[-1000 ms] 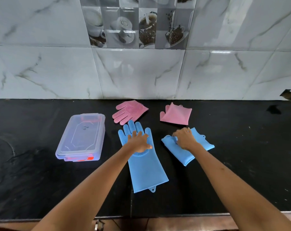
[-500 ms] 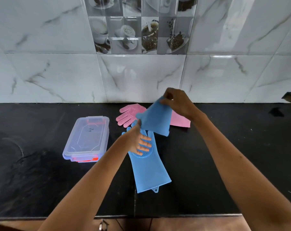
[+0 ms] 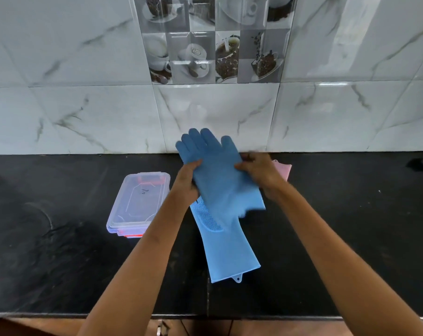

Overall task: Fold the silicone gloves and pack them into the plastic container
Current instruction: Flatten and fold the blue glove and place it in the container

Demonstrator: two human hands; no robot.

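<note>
I hold a blue silicone glove [image 3: 217,173] up above the counter, spread out with its fingers pointing up. My left hand [image 3: 187,183] grips its left edge and my right hand [image 3: 259,173] grips its right edge. Under it a second blue glove [image 3: 227,251] lies flat on the black counter, cuff toward me. A folded pink glove [image 3: 283,170] peeks out behind my right hand. The other pink glove is hidden behind the raised one. The clear plastic container [image 3: 137,204], lid on, sits to the left of my left arm.
The black stone counter [image 3: 60,251] runs up to a white marble-tiled wall [image 3: 96,112] at the back. Its front edge [image 3: 278,316] is just below my forearms.
My right hand lifted the folded blue glove off the counter. My left hand left the flat glove and joined it, and the raised glove is now unfolded between both hands.
</note>
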